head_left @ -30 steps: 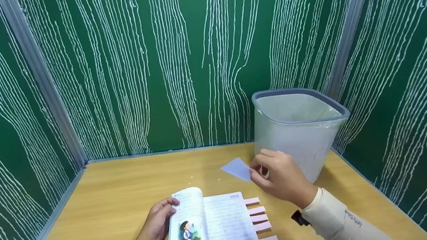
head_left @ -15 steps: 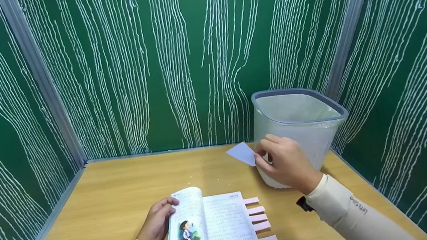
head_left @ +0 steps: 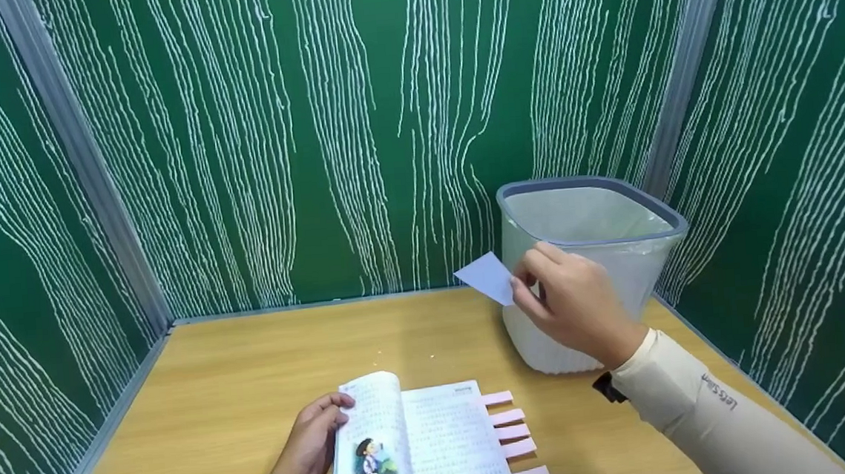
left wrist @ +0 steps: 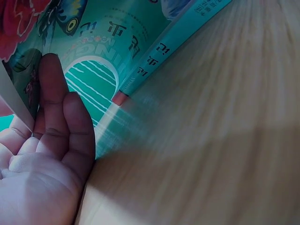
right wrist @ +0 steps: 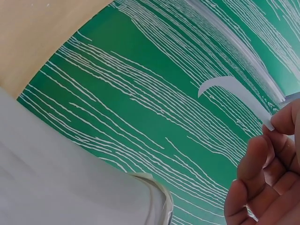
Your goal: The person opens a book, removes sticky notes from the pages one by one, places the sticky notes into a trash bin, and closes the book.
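Observation:
An open book (head_left: 445,447) with printed pages and a drawn figure lies at the bottom of the head view. My left hand (head_left: 307,442) grips its left side, thumb over the page edge; the left wrist view shows the fingers behind the teal cover (left wrist: 105,40). Between thumb and forefinger, my right hand (head_left: 580,304) pinches a small pale lilac piece of paper (head_left: 485,277), which looks curved in the right wrist view. That hand is in front of the bin (head_left: 586,344), below its rim, with the paper sticking out to the left.
The whitish bin has a grey-blue rim and a clear liner, standing at the table's back right. Several pink paper tabs (head_left: 520,448) jut from the book's right edge. Tiny scraps (head_left: 379,359) dot the wooden table (head_left: 253,368). Green walls with white lines enclose three sides.
My right hand has moved up and slightly right with the paper, from beside the bin's lower part towards its rim. The left hand and book have stayed in place.

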Demonstrator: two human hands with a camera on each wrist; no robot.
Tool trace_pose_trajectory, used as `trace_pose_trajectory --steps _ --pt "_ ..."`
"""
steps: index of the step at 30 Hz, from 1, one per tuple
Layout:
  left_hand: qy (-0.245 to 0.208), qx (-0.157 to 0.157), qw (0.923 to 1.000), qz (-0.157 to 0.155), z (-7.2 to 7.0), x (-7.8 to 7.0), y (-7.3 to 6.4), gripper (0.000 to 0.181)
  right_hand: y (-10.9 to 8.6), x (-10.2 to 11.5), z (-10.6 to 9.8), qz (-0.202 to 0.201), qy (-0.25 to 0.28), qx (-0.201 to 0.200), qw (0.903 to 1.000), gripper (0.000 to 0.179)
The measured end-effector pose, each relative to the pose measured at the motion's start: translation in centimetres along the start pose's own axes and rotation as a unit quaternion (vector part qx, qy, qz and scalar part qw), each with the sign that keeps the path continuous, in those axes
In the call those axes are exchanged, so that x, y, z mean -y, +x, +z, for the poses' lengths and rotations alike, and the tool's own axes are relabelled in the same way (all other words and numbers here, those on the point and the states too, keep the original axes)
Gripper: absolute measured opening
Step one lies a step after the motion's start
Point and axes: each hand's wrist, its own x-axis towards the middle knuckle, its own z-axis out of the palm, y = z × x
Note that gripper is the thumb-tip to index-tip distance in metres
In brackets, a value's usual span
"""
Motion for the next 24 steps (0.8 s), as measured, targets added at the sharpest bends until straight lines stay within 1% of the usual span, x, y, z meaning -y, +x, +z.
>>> trace_pose_trajectory --steps 5,14,18,21,24 --pt "0.004 -0.006 1.0 0.0 -0.1 -0.1 0.1 0.02 0.4 -0.1 -0.4 0.001 -0.013 0.005 0.9999 0.008" --pt "0.018 -0.017 0.9995 0.016 0.0 0.1 0.1 0.02 1.3 -0.4 -1.1 -0.003 -0.036 0.0 0.9994 0.012" --pt "0.023 -0.027 0.9993 0.012 0.0 0.1 0.1 0.02 1.6 -0.5 -1.3 0.001 -0.044 0.001 0.999 0.014" --pt "0.024 -0.026 0.9994 0.008 0.0 0.0 0.1 0.02 1.7 -0.6 -1.5 0.006 -0.046 -0.002 0.9989 0.015" --pt "0.019 -0.016 0.9996 0.009 0.1 0.1 0.1 0.02 1.7 -0.9 -1.7 0.007 -0.052 -0.005 0.9986 0.019"
